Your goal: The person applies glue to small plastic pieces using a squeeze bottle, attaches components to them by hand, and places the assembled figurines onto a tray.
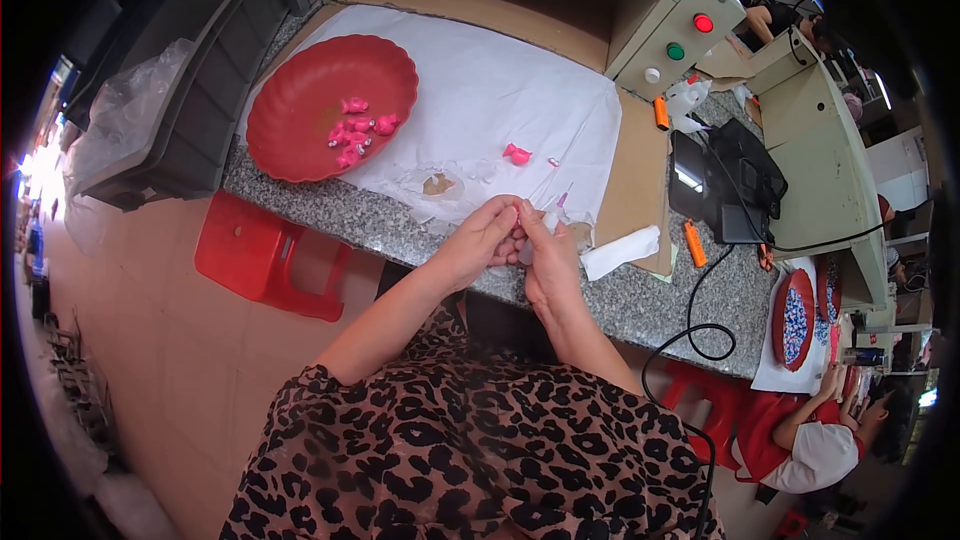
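Observation:
In front of me, at the table's near edge, my hands are closed together. My left hand (477, 243) pinches a small pink piece (517, 215), mostly covered by the fingers. My right hand (552, 258) touches the left fingertips and grips a small translucent bottle with a purple needle tip (562, 200). Just beyond on white paper (480, 70) lie a pink figurine (517, 154) and a tiny pink-and-silver bit (553, 162). To the left, a red scalloped dish (290, 90) holds several pink figurines (352, 130).
A grey crate (190, 130) and red stool (265, 255) stand left. Right are a white roll (621, 253), orange lighters (695, 243), a black device (735, 180), a looping cable (715, 328) and a box with buttons (675, 35). A co-worker (805, 445) sits farther right.

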Demonstrator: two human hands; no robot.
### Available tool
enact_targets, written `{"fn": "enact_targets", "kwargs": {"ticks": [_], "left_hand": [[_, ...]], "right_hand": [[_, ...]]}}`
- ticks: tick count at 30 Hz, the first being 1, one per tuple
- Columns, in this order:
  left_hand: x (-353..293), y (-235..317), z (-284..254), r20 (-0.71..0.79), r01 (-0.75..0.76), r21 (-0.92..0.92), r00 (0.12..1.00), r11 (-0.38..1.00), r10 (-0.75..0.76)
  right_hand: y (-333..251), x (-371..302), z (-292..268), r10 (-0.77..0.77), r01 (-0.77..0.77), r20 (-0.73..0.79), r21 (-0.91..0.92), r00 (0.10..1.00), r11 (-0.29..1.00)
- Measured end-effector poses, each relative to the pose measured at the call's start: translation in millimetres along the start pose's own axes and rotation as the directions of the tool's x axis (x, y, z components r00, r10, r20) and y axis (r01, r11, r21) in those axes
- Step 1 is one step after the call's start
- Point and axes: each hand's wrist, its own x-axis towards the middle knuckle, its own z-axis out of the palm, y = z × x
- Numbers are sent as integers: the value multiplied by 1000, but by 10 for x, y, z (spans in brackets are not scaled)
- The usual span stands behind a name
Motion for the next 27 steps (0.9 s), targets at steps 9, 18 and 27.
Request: {"fn": "enact_targets", "kwargs": {"ticks": [9,18,27], "left_hand": [[0,8,12,30,-33,73,999,997,31],[-39,20,50,26,-100,145,995,984,97],[-177,112,-39,50,-38,-85,998,996,42]], "right_hand": [[51,48,-60,-5,5,58,13,998,1000],[16,57,-75,-1,1,6,27,1000,1000],[1,62,-132,46,-49,54,66,997,997]]}}
